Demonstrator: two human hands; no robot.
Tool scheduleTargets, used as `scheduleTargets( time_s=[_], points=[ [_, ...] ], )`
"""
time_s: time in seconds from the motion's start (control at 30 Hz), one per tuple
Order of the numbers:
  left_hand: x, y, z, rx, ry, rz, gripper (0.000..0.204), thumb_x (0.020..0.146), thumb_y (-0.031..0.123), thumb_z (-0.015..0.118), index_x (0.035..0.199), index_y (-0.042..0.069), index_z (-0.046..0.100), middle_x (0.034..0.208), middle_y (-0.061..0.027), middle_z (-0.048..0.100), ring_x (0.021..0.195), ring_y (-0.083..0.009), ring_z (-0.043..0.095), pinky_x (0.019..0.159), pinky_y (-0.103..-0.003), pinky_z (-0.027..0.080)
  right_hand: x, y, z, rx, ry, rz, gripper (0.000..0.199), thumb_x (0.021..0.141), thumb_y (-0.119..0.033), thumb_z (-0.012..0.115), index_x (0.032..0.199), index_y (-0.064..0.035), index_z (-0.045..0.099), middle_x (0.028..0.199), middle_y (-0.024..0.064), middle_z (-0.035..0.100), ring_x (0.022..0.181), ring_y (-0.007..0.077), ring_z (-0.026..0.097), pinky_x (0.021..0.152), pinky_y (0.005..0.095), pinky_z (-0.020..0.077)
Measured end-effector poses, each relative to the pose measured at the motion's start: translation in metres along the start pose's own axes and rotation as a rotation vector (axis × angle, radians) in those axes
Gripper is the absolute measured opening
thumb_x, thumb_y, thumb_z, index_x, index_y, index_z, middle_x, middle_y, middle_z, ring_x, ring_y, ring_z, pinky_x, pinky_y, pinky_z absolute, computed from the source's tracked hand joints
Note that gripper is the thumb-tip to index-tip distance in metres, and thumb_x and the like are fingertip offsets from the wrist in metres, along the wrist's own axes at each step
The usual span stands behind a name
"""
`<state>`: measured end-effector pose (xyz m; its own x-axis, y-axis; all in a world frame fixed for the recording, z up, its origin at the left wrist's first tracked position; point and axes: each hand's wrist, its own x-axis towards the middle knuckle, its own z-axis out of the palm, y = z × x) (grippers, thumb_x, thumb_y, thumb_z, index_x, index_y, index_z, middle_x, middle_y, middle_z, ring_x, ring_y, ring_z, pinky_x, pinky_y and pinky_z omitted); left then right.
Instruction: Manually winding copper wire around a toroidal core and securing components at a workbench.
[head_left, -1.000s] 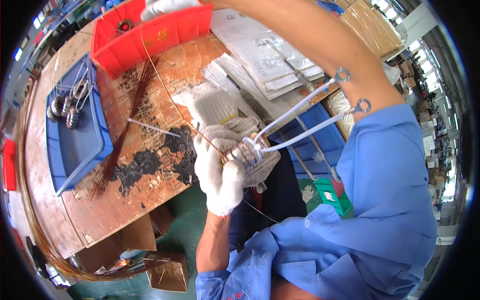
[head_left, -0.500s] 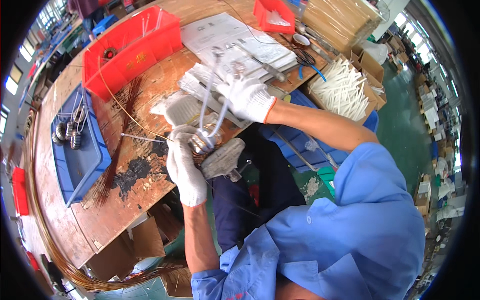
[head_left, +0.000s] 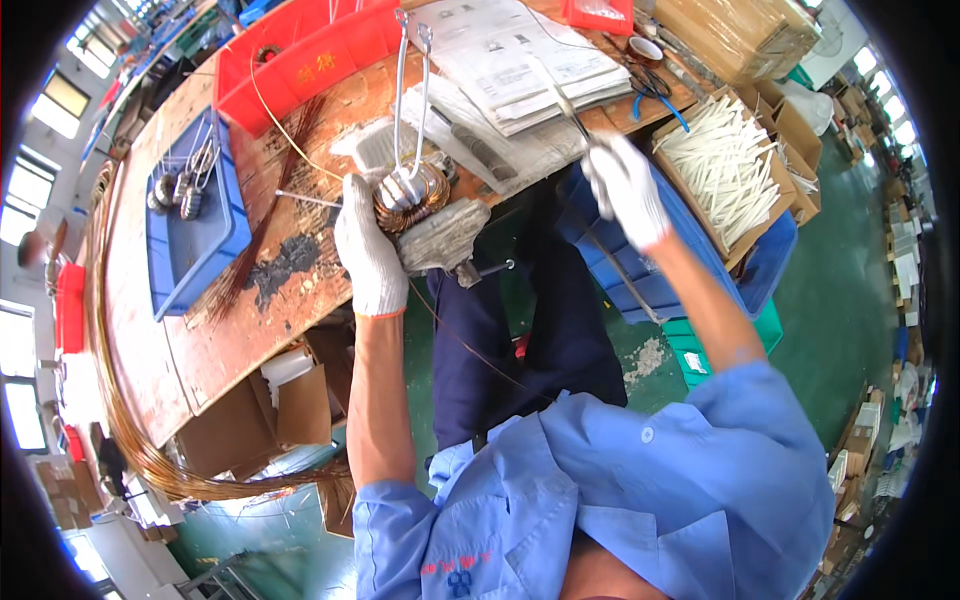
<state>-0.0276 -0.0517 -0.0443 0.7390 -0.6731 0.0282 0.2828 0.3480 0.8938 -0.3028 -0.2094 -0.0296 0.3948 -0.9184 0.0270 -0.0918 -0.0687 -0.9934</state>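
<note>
A ring-shaped copper coil [head_left: 428, 196] with pale banding rests by a worn grey block [head_left: 445, 236] at the table's edge. Two long pale sleeved leads [head_left: 402, 100] rise from it, with looped ends. My left hand [head_left: 370, 250], in a white knitted glove, is closed on the coil's left side; its fingertips are partly hidden. To the right, my gloved right hand [head_left: 628, 190] is closed around a slim metal-shafted tool [head_left: 562, 98], like a screwdriver, its tip pointing over the papers. Another tool with a grey handle [head_left: 482, 152] lies on the table between the hands.
A blue tray [head_left: 200, 255] with small coils stands left, a red bin [head_left: 310, 65] behind it. Printed papers [head_left: 510, 60] lie at the back. On the right are scissors [head_left: 652, 84], a carton of white strips [head_left: 720, 170] and a blue crate [head_left: 610, 270]. Copper wire bundles curve along the left.
My right hand has left the coil's leads, moved right and taken hold of the slim tool from the papers. My left hand stays on the coil. The head view has shifted.
</note>
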Motion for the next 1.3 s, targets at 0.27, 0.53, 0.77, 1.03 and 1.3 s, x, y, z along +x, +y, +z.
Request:
scheduleTargets(
  time_s=[0.27, 0.53, 0.77, 1.03, 1.3],
  points=[
    [-0.001, 0.008, 0.01, 0.04, 0.027, 0.091, 0.052, 0.114, 0.044, 0.054, 0.114, -0.004, 0.075, 0.11, -0.0095, 0.076, 0.099, -0.0164, 0.067, 0.095, -0.033, 0.052, -0.188, 0.01, 0.031, 0.229, -0.347, 0.225, 0.02, 0.108, -0.01, 0.058, 0.124, -0.0004, 0.066, 0.08, -0.0023, 0.06, 0.061, 0.002, 0.049, 0.055, 0.0207, 0.0421],
    [-0.011, 0.012, 0.023, 0.169, 0.107, 0.389, 0.06, 0.113, 0.025, 0.057, 0.164, 0.001, 0.038, 0.155, -0.0193, 0.053, 0.134, -0.0259, 0.06, 0.116, -0.038, 0.044, -0.177, -0.009, 0.061, 0.294, -0.368, 0.311, 0.024, 0.109, -0.008, 0.057, 0.131, -0.0018, 0.062, 0.083, 0.0011, 0.063, 0.056, 0.0011, 0.047, 0.05, 0.0206, 0.0393],
    [-0.014, 0.012, 0.014, 0.114, -0.12, 0.44, 0.078, 0.106, 0.017, 0.063, 0.172, 0.005, 0.024, 0.168, -0.0214, 0.039, 0.148, -0.0308, 0.05, 0.119, -0.043, 0.042, -0.157, -0.012, 0.079, 0.329, -0.384, 0.315, 0.022, 0.11, -0.009, 0.057, 0.129, -0.0002, 0.063, 0.089, 0.0034, 0.066, 0.056, 0.0021, 0.053, 0.049, 0.0208, 0.0433],
    [-0.017, -0.003, 0.018, 0.101, -0.093, 0.703, 0.086, 0.097, 0.0, 0.061, 0.172, 0.001, 0.019, 0.175, -0.0221, 0.028, 0.156, -0.0384, 0.039, 0.124, -0.054, 0.036, -0.15, -0.014, 0.086, 0.317, -0.388, 0.333, 0.021, 0.109, -0.009, 0.06, 0.127, -0.0004, 0.065, 0.09, 0.0039, 0.067, 0.056, 0.0032, 0.055, 0.049, 0.0213, 0.0436],
    [-0.02, -0.009, 0.014, -0.355, 0.079, 0.465, 0.042, 0.107, 0.001, 0.055, 0.148, -0.009, 0.054, 0.136, -0.0247, 0.071, 0.13, -0.035, 0.067, 0.116, -0.047, 0.051, -0.145, -0.01, 0.086, 0.28, -0.37, 0.347, 0.02, 0.108, -0.01, 0.062, 0.125, 0.0002, 0.066, 0.088, 0.0034, 0.067, 0.057, 0.0035, 0.055, 0.05, 0.0214, 0.0442]
  ],
)
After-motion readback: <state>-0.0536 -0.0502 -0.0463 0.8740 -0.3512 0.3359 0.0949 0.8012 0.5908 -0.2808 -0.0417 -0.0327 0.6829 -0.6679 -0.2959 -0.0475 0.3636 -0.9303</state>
